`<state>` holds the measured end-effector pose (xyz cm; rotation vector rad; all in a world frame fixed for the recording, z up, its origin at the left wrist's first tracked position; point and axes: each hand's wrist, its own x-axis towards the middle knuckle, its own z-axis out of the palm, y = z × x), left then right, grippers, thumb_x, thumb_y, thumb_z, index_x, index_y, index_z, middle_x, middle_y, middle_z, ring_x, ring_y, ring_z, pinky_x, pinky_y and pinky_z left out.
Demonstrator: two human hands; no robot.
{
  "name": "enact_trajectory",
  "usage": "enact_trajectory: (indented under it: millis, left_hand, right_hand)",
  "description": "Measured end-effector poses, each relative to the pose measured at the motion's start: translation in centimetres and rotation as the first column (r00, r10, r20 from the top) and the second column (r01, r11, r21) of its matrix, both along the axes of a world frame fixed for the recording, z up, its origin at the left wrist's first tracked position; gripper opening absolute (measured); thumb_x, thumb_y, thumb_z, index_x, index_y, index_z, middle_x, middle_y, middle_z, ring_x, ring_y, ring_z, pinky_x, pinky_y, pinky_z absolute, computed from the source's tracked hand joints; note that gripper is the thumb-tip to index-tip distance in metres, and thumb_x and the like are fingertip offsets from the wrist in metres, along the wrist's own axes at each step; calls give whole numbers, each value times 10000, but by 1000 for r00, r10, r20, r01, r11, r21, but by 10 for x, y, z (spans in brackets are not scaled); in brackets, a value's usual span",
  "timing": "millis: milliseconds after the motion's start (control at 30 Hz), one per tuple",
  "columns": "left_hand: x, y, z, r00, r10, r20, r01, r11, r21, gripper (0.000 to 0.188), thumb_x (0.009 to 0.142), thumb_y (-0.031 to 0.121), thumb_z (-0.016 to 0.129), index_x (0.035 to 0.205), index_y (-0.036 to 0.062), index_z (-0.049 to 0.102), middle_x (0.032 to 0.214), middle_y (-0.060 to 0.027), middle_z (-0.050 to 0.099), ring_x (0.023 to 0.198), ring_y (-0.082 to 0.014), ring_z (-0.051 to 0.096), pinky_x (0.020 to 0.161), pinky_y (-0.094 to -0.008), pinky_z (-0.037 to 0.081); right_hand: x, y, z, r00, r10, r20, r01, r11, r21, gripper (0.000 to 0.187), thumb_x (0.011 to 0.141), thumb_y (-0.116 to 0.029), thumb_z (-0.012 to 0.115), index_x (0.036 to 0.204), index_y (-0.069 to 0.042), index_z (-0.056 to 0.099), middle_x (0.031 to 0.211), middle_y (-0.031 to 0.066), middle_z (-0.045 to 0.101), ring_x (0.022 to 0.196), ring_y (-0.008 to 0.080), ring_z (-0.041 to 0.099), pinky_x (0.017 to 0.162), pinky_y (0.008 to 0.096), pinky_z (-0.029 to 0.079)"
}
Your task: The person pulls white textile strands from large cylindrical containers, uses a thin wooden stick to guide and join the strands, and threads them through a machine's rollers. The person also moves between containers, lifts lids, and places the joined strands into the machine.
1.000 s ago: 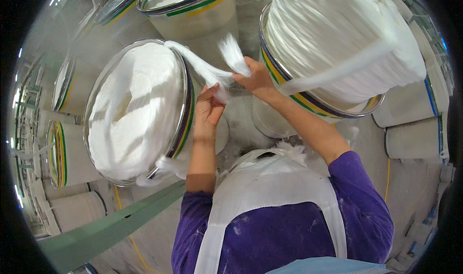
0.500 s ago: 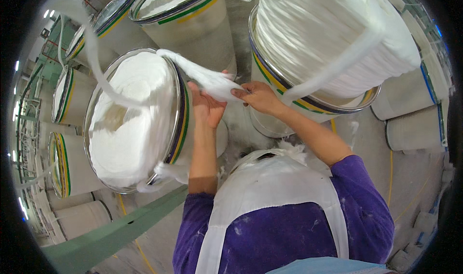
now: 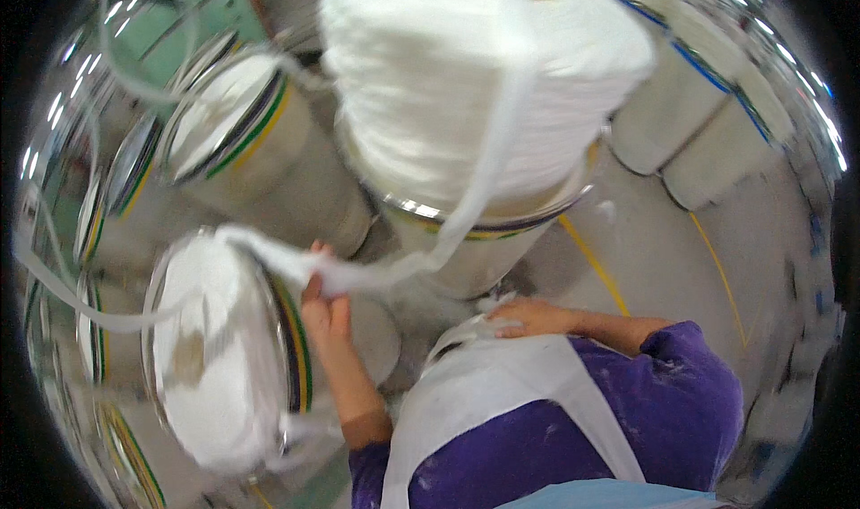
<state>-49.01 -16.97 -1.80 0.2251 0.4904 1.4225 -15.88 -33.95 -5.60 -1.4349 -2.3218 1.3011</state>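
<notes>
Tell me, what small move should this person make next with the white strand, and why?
Probably ease the left grip away and let the white strand hang: it seems to run unbroken from the low coil, across that grip, to the tall coil, so it may need no support. The right grip rests at the apron, off the strand.

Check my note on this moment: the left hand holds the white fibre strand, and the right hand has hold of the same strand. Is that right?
Not quite. The head view shows the right hand at the white apron, clear of the white fibre strand. The left hand does hold the strand, as you noted.
</notes>
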Motion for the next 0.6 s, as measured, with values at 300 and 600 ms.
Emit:
enact_trajectory:
  millis: [300,600]
  left_hand:
    - [-10,6,-4,993,-107,54,100,989,107,735,687,-127,655,1354,11,379,1351,-132,473,1228,-271,471,1093,-414,356]
    - [-18,8,-3,983,-184,28,180,978,108,664,737,-110,630,1349,-6,393,1288,-165,513,1164,-266,514,1054,-383,398]
  right_hand:
    - [29,-42,-13,951,-240,193,260,962,-84,441,946,-422,410,1206,-105,572,1179,148,604,1067,324,575,910,424,442]
    - [-188,94,-88,857,506,-98,-477,850,222,370,879,-366,550,1084,-66,621,999,157,653,945,295,616,824,389,465]
